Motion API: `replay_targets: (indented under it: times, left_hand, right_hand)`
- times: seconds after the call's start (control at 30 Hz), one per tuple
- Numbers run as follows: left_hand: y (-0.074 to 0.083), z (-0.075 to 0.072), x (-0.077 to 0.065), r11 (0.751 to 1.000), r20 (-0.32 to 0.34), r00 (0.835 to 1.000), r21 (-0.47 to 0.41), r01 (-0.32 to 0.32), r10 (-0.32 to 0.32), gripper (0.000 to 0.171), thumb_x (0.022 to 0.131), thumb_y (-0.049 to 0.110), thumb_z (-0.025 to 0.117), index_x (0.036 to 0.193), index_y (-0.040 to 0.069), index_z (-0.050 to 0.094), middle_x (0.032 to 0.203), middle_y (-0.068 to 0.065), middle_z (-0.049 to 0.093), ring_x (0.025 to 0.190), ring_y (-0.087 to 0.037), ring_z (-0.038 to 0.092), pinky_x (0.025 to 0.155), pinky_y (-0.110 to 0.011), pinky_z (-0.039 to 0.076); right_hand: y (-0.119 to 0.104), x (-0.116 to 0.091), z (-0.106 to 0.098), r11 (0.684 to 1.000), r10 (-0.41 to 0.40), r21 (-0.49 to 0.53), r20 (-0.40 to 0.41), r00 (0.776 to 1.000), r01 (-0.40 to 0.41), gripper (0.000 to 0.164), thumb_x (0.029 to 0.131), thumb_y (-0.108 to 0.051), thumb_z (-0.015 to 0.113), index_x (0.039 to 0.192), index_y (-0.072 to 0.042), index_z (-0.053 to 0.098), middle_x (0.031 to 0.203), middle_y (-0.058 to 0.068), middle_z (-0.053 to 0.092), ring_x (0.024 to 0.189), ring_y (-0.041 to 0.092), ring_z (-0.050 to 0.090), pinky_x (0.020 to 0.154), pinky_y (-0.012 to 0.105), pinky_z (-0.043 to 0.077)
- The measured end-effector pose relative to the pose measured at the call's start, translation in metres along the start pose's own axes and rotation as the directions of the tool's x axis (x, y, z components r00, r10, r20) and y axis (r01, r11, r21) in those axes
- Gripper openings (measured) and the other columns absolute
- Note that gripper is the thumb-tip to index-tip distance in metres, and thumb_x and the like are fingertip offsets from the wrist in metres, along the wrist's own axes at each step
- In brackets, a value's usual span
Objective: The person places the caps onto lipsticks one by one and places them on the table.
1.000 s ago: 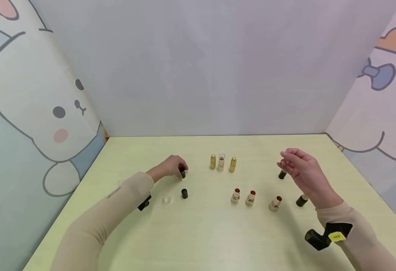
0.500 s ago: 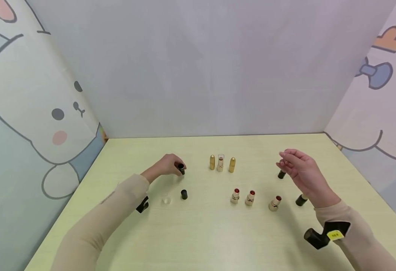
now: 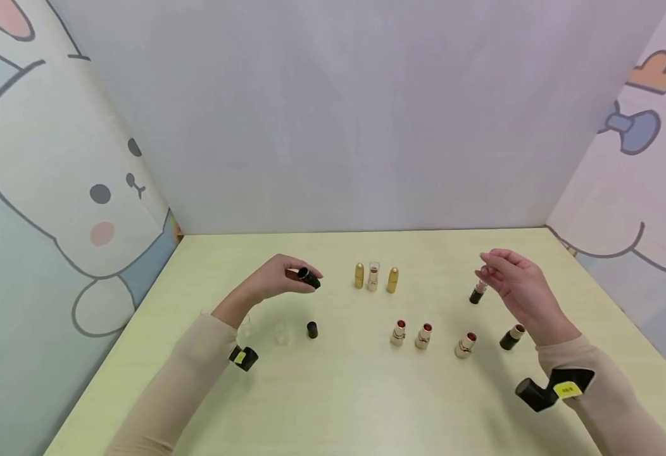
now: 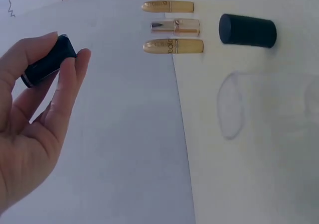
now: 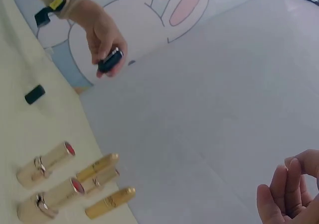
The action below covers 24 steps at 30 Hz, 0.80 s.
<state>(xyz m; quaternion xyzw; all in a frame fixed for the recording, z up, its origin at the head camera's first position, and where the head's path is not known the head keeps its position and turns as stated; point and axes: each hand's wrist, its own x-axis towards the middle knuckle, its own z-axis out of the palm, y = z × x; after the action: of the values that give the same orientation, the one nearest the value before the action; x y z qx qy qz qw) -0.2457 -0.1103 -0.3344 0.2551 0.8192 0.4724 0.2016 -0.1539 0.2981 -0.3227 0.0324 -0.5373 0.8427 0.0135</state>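
My left hand (image 3: 270,278) pinches a black lipstick cap (image 3: 310,278) between thumb and fingertips, raised over the table's left side. The cap lies tilted, its hollow end toward me; the left wrist view shows a thin silvery ring on the held cap (image 4: 42,67). A second black cap (image 3: 313,329) stands on the table below that hand, beside a clear cap (image 3: 281,334). On the right, my right hand (image 3: 518,288) hovers with loosely curled fingers, thumb near the index tip, holding nothing visible. Close by are two uncapped lipsticks with black bases, one (image 3: 475,294) beneath the fingers, another (image 3: 511,337) near the wrist.
Two gold bullet-shaped lipsticks (image 3: 359,276) flank a clear-capped lipstick (image 3: 373,279) at the back middle. Several uncapped gold lipsticks (image 3: 398,333) stand in front of them. Another clear cap (image 3: 245,326) is by my left sleeve. A pale wall (image 3: 356,126) closes off the back.
My left hand has lifted the black cap off the table and tipped it so that its hollow end shows. The right hand has stayed nearly still.
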Motion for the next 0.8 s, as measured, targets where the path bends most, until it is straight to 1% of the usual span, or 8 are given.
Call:
replay_targets:
  times: [0.23,0.33,0.37,0.43,0.53,0.57,0.67,0.8]
  left_hand:
    - [-0.009,0.010,-0.008,0.998,-0.004,1.000,-0.056,-0.011,0.011,0.031,0.079,0.010,0.071,0.109,0.003,0.067,0.102,-0.013,0.069,0.086,-0.011,0.065,0.077,-0.028,0.053]
    - [-0.010,0.010,-0.009,0.997,-0.010,1.000,-0.070,-0.010,0.009,0.032,0.079,0.009,0.071,0.110,0.002,0.066,0.102,-0.013,0.069,0.087,-0.012,0.066,0.078,-0.029,0.053]
    - [-0.011,0.009,-0.009,0.997,-0.009,1.000,-0.071,-0.011,0.010,0.033,0.079,0.010,0.071,0.110,0.002,0.066,0.102,-0.014,0.069,0.088,-0.013,0.066,0.079,-0.029,0.053]
    - [-0.011,0.009,-0.009,0.997,-0.007,1.000,-0.076,-0.013,0.013,0.033,0.079,0.010,0.071,0.110,0.002,0.066,0.103,-0.014,0.069,0.089,-0.013,0.066,0.079,-0.029,0.053]
    - [-0.012,0.008,-0.010,0.996,-0.013,1.000,-0.084,-0.028,0.027,0.033,0.079,0.010,0.071,0.111,0.003,0.066,0.106,-0.015,0.068,0.090,-0.014,0.066,0.080,-0.029,0.053]
    - [-0.012,0.008,-0.010,0.995,-0.015,0.999,-0.091,-0.038,0.037,0.035,0.079,0.010,0.072,0.112,0.002,0.065,0.107,-0.016,0.067,0.091,-0.015,0.066,0.080,-0.029,0.053]
    - [-0.010,0.008,-0.011,0.992,-0.028,0.998,-0.113,-0.056,0.053,0.037,0.079,0.011,0.071,0.114,0.002,0.063,0.110,-0.016,0.066,0.094,-0.015,0.066,0.083,-0.030,0.053]
    - [-0.006,0.009,-0.011,0.985,-0.049,0.997,-0.159,-0.065,0.058,0.038,0.080,0.011,0.070,0.115,0.001,0.061,0.112,-0.016,0.065,0.100,-0.017,0.065,0.087,-0.032,0.052]
  right_hand:
    - [-0.013,0.005,-0.043,0.980,0.054,-0.194,0.003,0.999,-0.052,0.014,0.091,-0.005,0.054,0.089,-0.011,0.066,0.085,-0.005,0.066,0.077,0.008,0.065,0.073,0.018,0.053]
    - [-0.019,0.009,-0.065,0.934,0.071,-0.351,0.009,0.997,-0.063,0.013,0.091,-0.008,0.054,0.091,-0.015,0.065,0.087,-0.009,0.067,0.078,0.004,0.064,0.072,0.015,0.053]
    - [-0.020,0.011,-0.072,0.901,0.068,-0.430,0.004,0.998,-0.060,0.012,0.092,-0.009,0.055,0.092,-0.017,0.065,0.088,-0.012,0.066,0.078,0.002,0.064,0.071,0.014,0.052]
    - [-0.020,0.015,-0.085,0.789,0.074,-0.611,-0.013,0.997,-0.066,0.010,0.092,-0.016,0.055,0.097,-0.019,0.063,0.088,-0.019,0.065,0.079,-0.004,0.062,0.070,0.012,0.051]
    - [-0.015,0.022,-0.100,0.547,0.071,-0.834,-0.035,0.997,-0.069,0.020,0.091,-0.027,0.058,0.107,-0.016,0.061,0.087,-0.026,0.062,0.081,-0.009,0.058,0.069,0.010,0.047]
    - [-0.012,0.024,-0.104,0.492,0.068,-0.868,-0.031,0.997,-0.060,0.025,0.090,-0.029,0.059,0.110,-0.014,0.060,0.088,-0.028,0.061,0.082,-0.010,0.058,0.069,0.010,0.046]
    - [0.001,0.031,-0.115,0.435,0.086,-0.900,0.011,0.996,-0.028,0.041,0.088,-0.030,0.062,0.119,-0.006,0.055,0.092,-0.027,0.061,0.085,-0.011,0.057,0.072,0.010,0.045]
    - [0.015,0.038,-0.130,0.451,0.185,-0.893,0.077,0.980,-0.015,0.056,0.087,-0.029,0.063,0.131,0.001,0.046,0.114,-0.013,0.062,0.095,-0.015,0.054,0.078,0.009,0.045]
